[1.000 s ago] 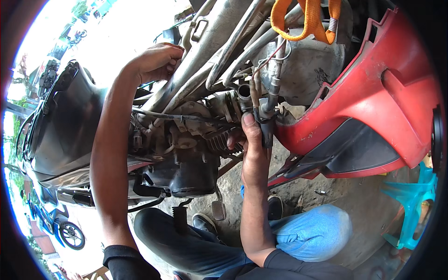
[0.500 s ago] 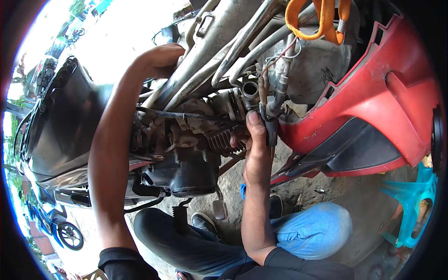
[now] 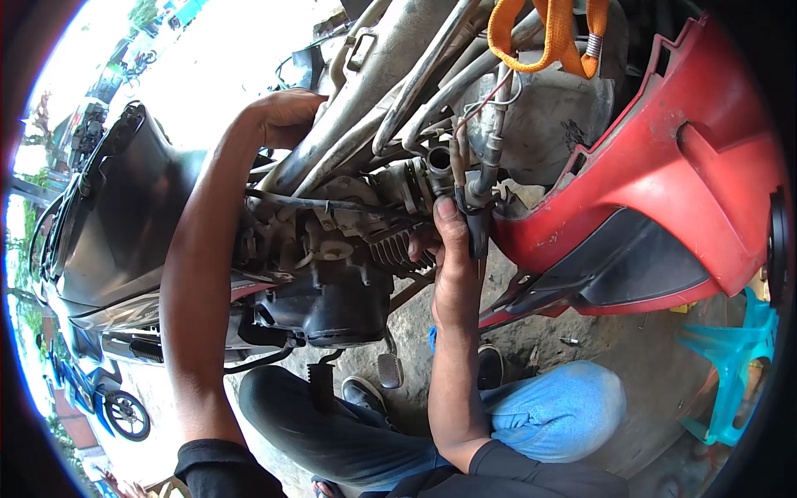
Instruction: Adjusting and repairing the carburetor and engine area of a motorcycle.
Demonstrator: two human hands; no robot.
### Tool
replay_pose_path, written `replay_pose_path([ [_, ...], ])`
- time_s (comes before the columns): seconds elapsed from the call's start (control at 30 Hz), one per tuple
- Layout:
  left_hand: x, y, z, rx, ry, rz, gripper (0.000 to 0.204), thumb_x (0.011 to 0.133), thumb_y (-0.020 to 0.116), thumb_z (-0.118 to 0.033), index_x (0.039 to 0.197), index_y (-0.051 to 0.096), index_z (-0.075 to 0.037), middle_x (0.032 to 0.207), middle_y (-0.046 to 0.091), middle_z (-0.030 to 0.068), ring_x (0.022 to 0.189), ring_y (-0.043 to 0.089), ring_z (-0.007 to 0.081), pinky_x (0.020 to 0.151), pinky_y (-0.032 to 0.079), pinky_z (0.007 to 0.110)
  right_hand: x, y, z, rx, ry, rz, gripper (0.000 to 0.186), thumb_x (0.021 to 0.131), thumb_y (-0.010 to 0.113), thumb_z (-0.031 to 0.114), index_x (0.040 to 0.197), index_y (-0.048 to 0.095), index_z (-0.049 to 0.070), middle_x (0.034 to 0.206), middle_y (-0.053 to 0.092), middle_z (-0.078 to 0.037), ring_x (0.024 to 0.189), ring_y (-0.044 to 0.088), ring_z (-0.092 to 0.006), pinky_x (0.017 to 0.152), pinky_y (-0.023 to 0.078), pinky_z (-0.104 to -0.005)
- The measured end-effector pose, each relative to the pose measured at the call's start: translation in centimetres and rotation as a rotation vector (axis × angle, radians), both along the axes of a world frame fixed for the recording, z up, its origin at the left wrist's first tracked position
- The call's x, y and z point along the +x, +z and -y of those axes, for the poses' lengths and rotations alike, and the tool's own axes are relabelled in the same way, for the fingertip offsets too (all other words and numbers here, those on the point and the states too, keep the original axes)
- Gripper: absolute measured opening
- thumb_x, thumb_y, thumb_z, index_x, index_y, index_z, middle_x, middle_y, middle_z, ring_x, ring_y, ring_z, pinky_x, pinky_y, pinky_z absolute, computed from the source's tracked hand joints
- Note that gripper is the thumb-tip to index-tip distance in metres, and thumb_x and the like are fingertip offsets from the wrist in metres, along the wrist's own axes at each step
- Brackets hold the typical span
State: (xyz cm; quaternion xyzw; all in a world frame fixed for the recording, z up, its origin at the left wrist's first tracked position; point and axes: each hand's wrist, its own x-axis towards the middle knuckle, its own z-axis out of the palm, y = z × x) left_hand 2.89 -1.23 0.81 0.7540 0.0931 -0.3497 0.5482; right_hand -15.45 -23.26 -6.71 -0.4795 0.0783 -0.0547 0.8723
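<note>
Where the pale frame tube (image 3: pixel 349 104) slopes across the motorcycle (image 3: pixel 332 290), the left hand (image 3: pixel 286 118) reaches in at its far side; the fingertips are hidden, so whether that grip is released or clenched cannot be told. The right hand (image 3: pixel 451 241) is at the engine, thumb extended upward against the lower end of a round-mouthed tube (image 3: pixel 440 176), the other fingers bent and partly concealed beside the finned cylinder (image 3: pixel 397 251). Whether this grip has fully closed on the tube cannot be determined. The tube sits right of the cylinder, its open mouth facing up. A black sleeve (image 3: pixel 478 235) lies just beside the thumb, on its right. Noted nearby: a red body panel (image 3: pixel 664 174) to the right, an orange strap (image 3: pixel 554 46) above, and a turquoise plastic chair (image 3: pixel 730 353) at far right.
</note>
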Motion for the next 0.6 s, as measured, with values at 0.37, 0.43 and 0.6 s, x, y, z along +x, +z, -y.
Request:
replay_pose_path([
  [0.37, -0.3, -0.4, 0.1, 0.02, 0.053, 0.229, 0.011, 0.089, 0.048, -0.015, 0.094, 0.056, -0.008, 0.078, 0.051, -0.0011, 0.062, 0.051, 0.0066, 0.055, 0.05, 0.026, 0.0, 0.2, 0.0, 0.083, -0.017, -0.007, 0.042, 0.091, 0.066, 0.028, 0.124, 0.05, 0.008, 0.089, 0.055, 0.0, 0.064, 0.05, -0.0063, 0.055, 0.043, -0.0218],
  [0.43, 0.0, -0.5, 0.2, 0.066, 0.103, 0.248, 0.012, 0.089, 0.049, -0.016, 0.094, 0.056, -0.008, 0.077, 0.05, -0.0013, 0.062, 0.049, 0.0066, 0.055, 0.049, 0.026, 0.1, 0.1, 0.1, 0.084, -0.036, -0.018, 0.042, 0.091, 0.066, 0.028, 0.125, 0.05, 0.009, 0.089, 0.055, 0.0, 0.065, 0.05, -0.0062, 0.055, 0.043, -0.0216],
  [0.6, -0.2, 0.3, -0.8, 0.276, 0.121, 0.304, 0.026, 0.088, 0.052, -0.02, 0.11, 0.058, -0.006, 0.074, 0.048, -0.0017, 0.059, 0.046, 0.006, 0.054, 0.049, 0.025, -0.1, 0.6, -0.3, 0.104, -0.013, -0.012, 0.041, 0.091, 0.066, 0.027, 0.124, 0.051, 0.008, 0.093, 0.055, 0.0, 0.068, 0.051, -0.0064, 0.056, 0.044, -0.0222],
])
